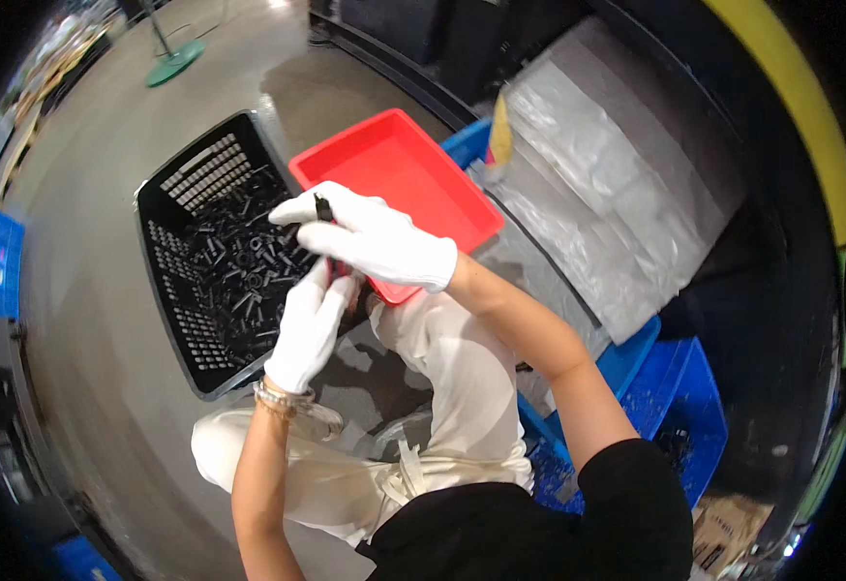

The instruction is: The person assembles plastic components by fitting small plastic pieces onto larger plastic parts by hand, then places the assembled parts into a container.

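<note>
Both my hands wear white gloves and are close together over the right edge of a black slatted crate. The crate holds many small black plastic parts, some tube-like, some ring-like. My right hand is closed around a small black part, which shows between thumb and fingers. Just below it, my left hand points up with its fingers closed. A bit of red and dark shows at its fingertips, but what it grips is mostly hidden.
A shallow red tray stands right of the crate, partly behind my right hand. Blue bins and grey plastic sheeting are on my right. A green round base stands on the floor at far left.
</note>
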Available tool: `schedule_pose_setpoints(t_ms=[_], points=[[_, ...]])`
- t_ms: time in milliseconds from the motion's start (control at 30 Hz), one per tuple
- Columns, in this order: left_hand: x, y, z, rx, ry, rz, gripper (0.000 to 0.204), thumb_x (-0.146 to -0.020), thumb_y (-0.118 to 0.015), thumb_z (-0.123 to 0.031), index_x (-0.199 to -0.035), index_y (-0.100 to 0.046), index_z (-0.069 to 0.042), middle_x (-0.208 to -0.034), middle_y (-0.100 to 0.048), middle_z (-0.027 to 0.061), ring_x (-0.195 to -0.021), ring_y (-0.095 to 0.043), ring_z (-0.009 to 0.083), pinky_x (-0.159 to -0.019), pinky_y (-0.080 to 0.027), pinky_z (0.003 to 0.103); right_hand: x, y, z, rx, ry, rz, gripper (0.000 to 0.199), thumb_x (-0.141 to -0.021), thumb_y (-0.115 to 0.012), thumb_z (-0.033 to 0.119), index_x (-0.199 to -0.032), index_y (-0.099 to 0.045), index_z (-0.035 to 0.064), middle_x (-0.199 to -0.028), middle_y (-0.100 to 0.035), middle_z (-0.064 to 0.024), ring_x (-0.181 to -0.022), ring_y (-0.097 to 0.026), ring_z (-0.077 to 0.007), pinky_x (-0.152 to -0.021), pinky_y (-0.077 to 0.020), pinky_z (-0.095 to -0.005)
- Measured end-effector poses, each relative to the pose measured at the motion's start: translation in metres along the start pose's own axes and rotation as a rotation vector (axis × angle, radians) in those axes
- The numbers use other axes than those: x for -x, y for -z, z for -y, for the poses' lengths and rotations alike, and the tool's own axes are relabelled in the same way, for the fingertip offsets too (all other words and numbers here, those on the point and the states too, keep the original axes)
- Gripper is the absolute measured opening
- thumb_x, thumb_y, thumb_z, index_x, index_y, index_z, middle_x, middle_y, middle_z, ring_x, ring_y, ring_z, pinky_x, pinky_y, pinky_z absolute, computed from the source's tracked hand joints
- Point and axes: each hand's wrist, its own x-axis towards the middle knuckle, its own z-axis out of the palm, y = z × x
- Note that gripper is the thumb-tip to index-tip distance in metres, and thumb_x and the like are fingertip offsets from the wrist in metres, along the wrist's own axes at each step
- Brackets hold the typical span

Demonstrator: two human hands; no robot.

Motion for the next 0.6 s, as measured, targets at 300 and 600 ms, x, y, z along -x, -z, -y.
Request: schedule_pose_setpoints(t_ms=[300,600], points=[[0.002,-0.002,0.013,0.316,0.228,-0.256,0.013,-0.093,-0.044,-0.017,-0.088,-0.049,-0.006,-0.059,-0.037,-0.0046,-0.049,-0.034,0.0041,-0.044,-0.03,0.019,0.186,0.143,-0.255,0.166,-0.317,-1.237,0.034,-0.091,-0.043,0.021,-0.113,-0.056,-0.0013,-0.11,-0.06,-0.0166,-0.101,-0.057,-0.026,-0.089,-0.042,-0.0322],[0.014,0.033,0.138,-0.058,0.269,-0.266,0.016,-0.095,-0.044,-0.02,-0.087,-0.051,-0.008,-0.064,-0.042,-0.0048,-0.052,-0.037,0.0038,-0.047,-0.031,0.019,0.246,-0.044,-0.412,0.25,-1.188,-0.234,0.05,-0.082,-0.052,0.033,-0.123,-0.048,0.004,-0.128,-0.044,-0.0265,-0.115,-0.048,-0.0396,-0.098,-0.0371,-0.0463]])
